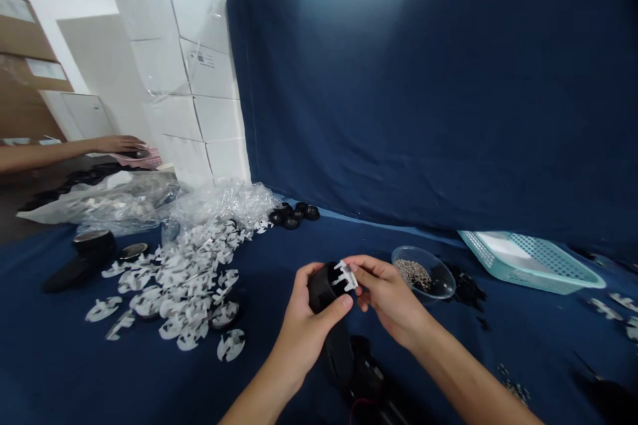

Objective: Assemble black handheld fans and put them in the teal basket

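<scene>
My left hand (pixel 312 322) is wrapped round a black plastic housing (pixel 323 289) with a rounded head and a handle pointing down toward me. Between the thumb and fingers of my right hand (pixel 386 289) is a small white plastic part (pixel 345 277) with prongs, held against the open end of the housing. Whether it is seated inside or only touching, I cannot tell. Below my hands lie dark parts (pixel 366 372) with a thin red wire, partly hidden by shadow.
Many white plastic pieces (pixel 189 285) are heaped at left, beside clear plastic bags (pixel 224 202). Several black caps (pixel 294 214) sit behind. A clear bowl (pixel 443 279) of small screws and a turquoise basket (pixel 543 279) stand at right. At far left, another person's hand (pixel 119 144) reaches over a pink basket (pixel 152 158).
</scene>
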`<state>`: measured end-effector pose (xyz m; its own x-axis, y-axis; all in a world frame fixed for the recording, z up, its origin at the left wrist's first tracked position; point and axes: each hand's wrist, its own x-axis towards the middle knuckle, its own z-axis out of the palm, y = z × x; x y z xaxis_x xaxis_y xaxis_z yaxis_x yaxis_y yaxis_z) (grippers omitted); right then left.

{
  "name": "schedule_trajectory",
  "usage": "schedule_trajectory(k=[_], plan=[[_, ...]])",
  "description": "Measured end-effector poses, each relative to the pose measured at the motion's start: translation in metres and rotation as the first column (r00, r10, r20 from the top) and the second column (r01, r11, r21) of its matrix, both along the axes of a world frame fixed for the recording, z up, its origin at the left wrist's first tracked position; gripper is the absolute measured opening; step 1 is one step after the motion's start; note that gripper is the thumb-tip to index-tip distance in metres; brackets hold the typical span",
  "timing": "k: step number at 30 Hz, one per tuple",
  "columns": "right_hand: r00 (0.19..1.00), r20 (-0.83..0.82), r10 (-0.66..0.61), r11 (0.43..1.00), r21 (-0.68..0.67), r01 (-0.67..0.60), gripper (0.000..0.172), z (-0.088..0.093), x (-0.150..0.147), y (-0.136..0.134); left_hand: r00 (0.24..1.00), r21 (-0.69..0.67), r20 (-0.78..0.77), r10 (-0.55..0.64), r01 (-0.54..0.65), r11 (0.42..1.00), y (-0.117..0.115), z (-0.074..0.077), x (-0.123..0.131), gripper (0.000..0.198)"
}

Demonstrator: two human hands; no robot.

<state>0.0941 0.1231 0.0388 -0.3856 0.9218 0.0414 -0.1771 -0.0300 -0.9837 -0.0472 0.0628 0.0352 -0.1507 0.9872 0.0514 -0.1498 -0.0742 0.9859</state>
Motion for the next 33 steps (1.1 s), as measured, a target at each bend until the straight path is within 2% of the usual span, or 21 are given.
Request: schedule_trajectory(k=[6,10,14,16,19,21,23,25,28,33], plan=[[0.997,0.043,-0.057,0.998,0.041,0.055,0.021,-0.003,-0.006,0.0,0.997,0.013,-0.007,0.075,-0.075,0.997,0.0,-0.003,0.003,0.05],[0.99,0.114,-0.078,0.994,0.091,0.068,0.025,0.0,-0.006,-0.003,0.998,0.002,-0.03,0.063,-0.063,0.998,0.001,-0.004,0.002,0.052],[0.961,0.22,-0.165,0.969,0.215,0.117,0.028,0.0,-0.006,-0.007,0.997,-0.004,-0.056,0.048,-0.048,0.999,0.001,-0.007,0.0,0.054],[0.924,0.258,-0.283,0.921,0.341,0.187,0.023,-0.001,-0.008,-0.01,0.997,0.0,-0.066,0.047,-0.047,0.999,0.001,-0.008,0.0,0.054],[0.863,0.238,-0.446,0.796,0.547,0.26,0.017,-0.001,-0.009,-0.016,0.996,0.005,-0.074,0.044,-0.044,0.999,0.0,-0.007,0.0,0.054],[0.863,0.219,-0.454,0.733,0.642,0.223,0.016,0.002,-0.008,-0.019,0.996,0.007,-0.072,0.045,-0.044,0.999,-0.001,-0.006,0.0,0.053],[0.886,0.229,-0.403,0.705,0.695,0.141,0.017,0.007,-0.003,-0.022,0.997,0.012,-0.066,0.05,-0.049,0.999,-0.003,-0.005,-0.001,0.051],[0.902,0.265,-0.342,0.704,0.708,0.059,0.019,0.015,0.003,-0.023,0.997,0.022,-0.059,0.052,-0.051,0.998,-0.004,-0.004,-0.001,0.05],[0.905,0.339,-0.256,0.737,0.674,-0.044,0.017,0.026,0.013,-0.022,0.997,0.048,-0.052,0.053,-0.05,0.998,-0.006,-0.003,0.0,0.05],[0.888,0.402,-0.224,0.799,0.597,-0.069,0.011,0.03,0.017,-0.021,0.997,0.091,-0.069,0.024,-0.017,0.996,-0.007,-0.002,0.0,0.054]])
